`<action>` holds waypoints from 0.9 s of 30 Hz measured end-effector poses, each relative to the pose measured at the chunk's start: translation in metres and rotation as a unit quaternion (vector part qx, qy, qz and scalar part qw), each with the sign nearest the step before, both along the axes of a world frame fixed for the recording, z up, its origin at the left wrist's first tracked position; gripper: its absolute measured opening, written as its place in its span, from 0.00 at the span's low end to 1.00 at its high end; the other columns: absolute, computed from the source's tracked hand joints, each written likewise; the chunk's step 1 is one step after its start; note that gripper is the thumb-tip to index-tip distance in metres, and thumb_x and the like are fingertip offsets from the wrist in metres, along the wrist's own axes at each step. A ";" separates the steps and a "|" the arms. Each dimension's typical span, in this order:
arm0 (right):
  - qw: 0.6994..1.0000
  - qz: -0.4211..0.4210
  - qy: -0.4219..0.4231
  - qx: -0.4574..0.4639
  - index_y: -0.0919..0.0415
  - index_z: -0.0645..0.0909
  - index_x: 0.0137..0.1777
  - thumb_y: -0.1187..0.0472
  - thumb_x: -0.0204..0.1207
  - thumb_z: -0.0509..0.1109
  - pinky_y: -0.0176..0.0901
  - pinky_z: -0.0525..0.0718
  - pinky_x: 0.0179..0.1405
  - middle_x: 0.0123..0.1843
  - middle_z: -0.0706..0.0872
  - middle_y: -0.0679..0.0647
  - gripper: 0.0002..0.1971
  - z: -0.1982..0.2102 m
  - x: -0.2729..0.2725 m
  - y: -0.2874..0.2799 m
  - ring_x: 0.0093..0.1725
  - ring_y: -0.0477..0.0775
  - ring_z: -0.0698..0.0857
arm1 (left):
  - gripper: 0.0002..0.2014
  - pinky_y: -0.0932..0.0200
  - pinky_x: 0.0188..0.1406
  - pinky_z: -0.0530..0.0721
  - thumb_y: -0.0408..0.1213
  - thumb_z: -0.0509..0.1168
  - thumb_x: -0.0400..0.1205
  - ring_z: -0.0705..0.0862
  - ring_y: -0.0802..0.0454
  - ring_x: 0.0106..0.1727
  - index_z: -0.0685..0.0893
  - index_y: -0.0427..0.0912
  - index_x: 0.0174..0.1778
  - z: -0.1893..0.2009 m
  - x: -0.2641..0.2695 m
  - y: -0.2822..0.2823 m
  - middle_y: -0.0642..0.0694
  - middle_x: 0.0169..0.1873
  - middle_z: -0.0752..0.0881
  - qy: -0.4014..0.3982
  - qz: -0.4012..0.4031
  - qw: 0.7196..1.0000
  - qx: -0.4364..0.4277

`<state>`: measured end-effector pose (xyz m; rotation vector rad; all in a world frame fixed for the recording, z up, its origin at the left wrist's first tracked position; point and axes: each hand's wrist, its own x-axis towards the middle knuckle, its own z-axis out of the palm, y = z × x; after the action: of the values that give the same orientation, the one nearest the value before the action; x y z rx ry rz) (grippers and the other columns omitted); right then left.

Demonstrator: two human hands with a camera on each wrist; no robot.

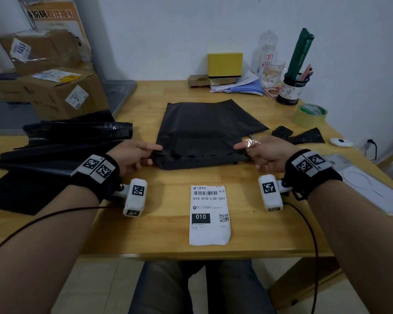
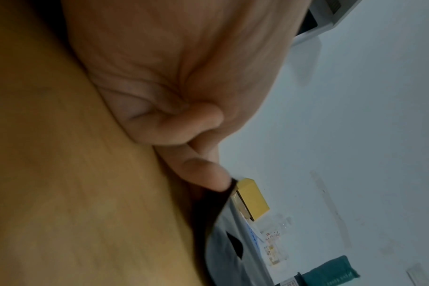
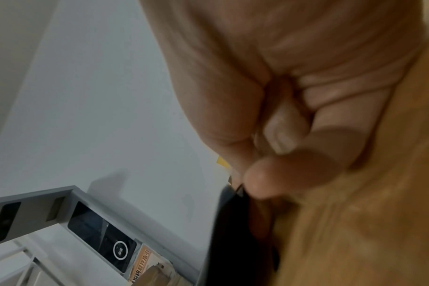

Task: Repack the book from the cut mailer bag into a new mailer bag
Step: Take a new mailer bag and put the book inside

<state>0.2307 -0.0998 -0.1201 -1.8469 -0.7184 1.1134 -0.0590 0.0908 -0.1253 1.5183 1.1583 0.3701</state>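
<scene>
Black mailer bag (image 1: 202, 132) lies mid-table (image 1: 247, 241), just beyond the shipping label (image 1: 210, 215). Left hand (image 1: 132, 155) and right hand (image 1: 268, 155) pinch its near corners, likely squaring the flap for sealing. Book presumably inside; unseen.

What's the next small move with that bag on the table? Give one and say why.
Probably press the near edge flat to seal it: the left hand and right hand pinch the two near corners of the black mailer bag, which looks filled.

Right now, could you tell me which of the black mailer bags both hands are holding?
The middle mailer bag: left hand and right hand pinch its near corners.
</scene>
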 end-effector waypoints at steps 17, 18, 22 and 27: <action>1.000 -0.026 0.004 -0.004 0.63 0.83 0.54 0.64 0.79 0.78 0.36 0.84 0.19 0.33 0.85 0.58 0.08 -0.002 0.002 -0.002 0.16 0.43 0.79 | 0.12 0.71 0.20 0.82 0.33 0.74 0.78 0.81 0.60 0.23 0.91 0.35 0.57 -0.008 -0.003 0.015 0.37 0.46 0.90 0.008 -0.010 1.000 -0.011; 1.000 -0.028 0.000 -0.006 0.63 0.83 0.55 0.64 0.78 0.78 0.36 0.84 0.20 0.31 0.84 0.57 0.09 -0.003 0.003 -0.001 0.16 0.44 0.80 | 0.12 0.70 0.21 0.83 0.32 0.74 0.79 0.81 0.60 0.23 0.91 0.35 0.57 -0.008 -0.003 0.015 0.36 0.49 0.89 0.008 -0.010 1.000 -0.009; 0.999 -0.029 -0.020 -0.020 0.63 0.85 0.58 0.61 0.77 0.79 0.36 0.85 0.20 0.26 0.82 0.54 0.12 -0.003 0.001 0.000 0.17 0.44 0.79 | 0.10 0.68 0.20 0.83 0.33 0.74 0.79 0.82 0.61 0.21 0.89 0.35 0.55 -0.006 -0.001 0.014 0.41 0.47 0.93 0.007 0.001 1.000 -0.006; 0.999 -0.022 -0.029 -0.027 0.63 0.85 0.53 0.63 0.78 0.78 0.36 0.84 0.20 0.25 0.82 0.54 0.07 -0.001 -0.001 -0.001 0.17 0.45 0.79 | 0.08 0.68 0.19 0.83 0.36 0.74 0.80 0.83 0.61 0.20 0.89 0.38 0.52 -0.005 0.001 0.011 0.43 0.44 0.93 0.021 0.010 1.000 0.003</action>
<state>0.2296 -0.1008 -0.1212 -1.9387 -0.6843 1.0648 -0.0579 0.1023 -0.1299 1.5273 1.2070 0.3569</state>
